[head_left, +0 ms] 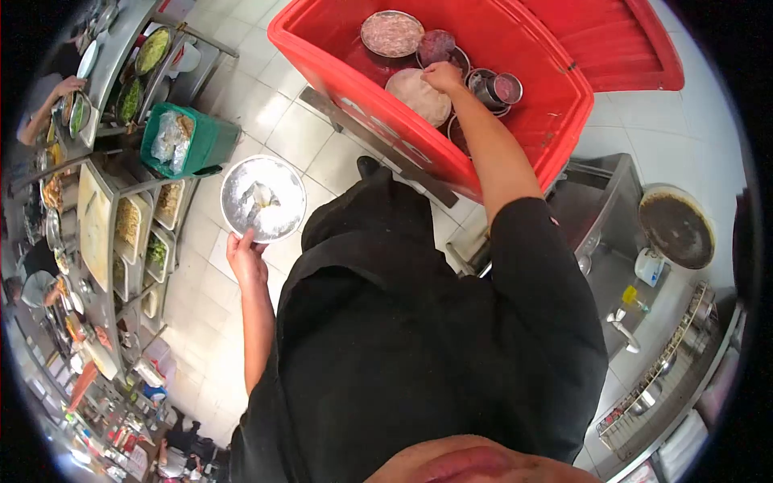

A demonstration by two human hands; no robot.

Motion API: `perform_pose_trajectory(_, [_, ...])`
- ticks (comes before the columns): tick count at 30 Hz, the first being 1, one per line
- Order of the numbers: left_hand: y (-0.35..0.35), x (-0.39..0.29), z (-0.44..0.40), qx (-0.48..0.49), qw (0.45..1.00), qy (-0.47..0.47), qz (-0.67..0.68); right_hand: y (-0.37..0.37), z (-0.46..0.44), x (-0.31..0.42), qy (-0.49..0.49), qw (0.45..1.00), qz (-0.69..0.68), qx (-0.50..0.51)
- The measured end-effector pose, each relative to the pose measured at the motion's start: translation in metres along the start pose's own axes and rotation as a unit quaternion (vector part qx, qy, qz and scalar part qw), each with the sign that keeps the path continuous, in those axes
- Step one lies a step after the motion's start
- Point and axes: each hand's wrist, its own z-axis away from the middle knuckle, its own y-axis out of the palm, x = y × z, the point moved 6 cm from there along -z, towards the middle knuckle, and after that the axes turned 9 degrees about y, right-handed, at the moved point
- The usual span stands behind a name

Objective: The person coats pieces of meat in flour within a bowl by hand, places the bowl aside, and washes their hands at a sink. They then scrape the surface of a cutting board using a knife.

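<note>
My left hand point(248, 256) grips the rim of a shiny round metal bowl point(233, 173), out over the floor. Inside the bowl lies a small pale, yellowish item point(262, 196), whose kind I cannot make out. My right hand point(442, 77) reaches down into a large red cooler box point(322, 80), with its fingers curled. Beside its fingers is a dark reddish-purple mass point(436, 47) at a round container, and below them a pale, covered round container point(417, 97). What the fingers hold, if anything, is hidden. A pan of pinkish, ground-looking food point(392, 34) stands at the cooler's back left.
The cooler's red lid point(608, 40) hangs open on the right; metal canisters point(487, 87) stand inside. At left are a green bin point(205, 145) with plastic bags and a counter with food trays point(129, 221), where another person's hand point(71, 86) shows. A sink point(604, 233) and round pan point(676, 227) are at right.
</note>
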Motion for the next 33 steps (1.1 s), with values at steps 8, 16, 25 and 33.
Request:
perform_pose_trajectory(8, [0.029,-0.038,-0.038,-0.018,1.000,-0.001,-0.008,0.092,-0.045,-0.011,-0.052,0.990,0.126,-0.035])
perform_pose_trajectory(16, [0.074,-0.054,-0.096,0.037,0.999,-0.012,-0.004,0.088,-0.018,-0.017,-0.057,0.996,0.030,0.055])
perform_pose_trajectory(25, [0.140,-0.094,-0.169,0.181,0.983,0.014,0.003,0.003,0.034,-0.022,0.161,0.877,-0.429,0.143])
perform_pose_trajectory(33, [0.244,-0.114,-0.184,0.336,0.942,0.002,0.000,-0.133,0.112,0.032,0.053,0.855,-0.513,0.046])
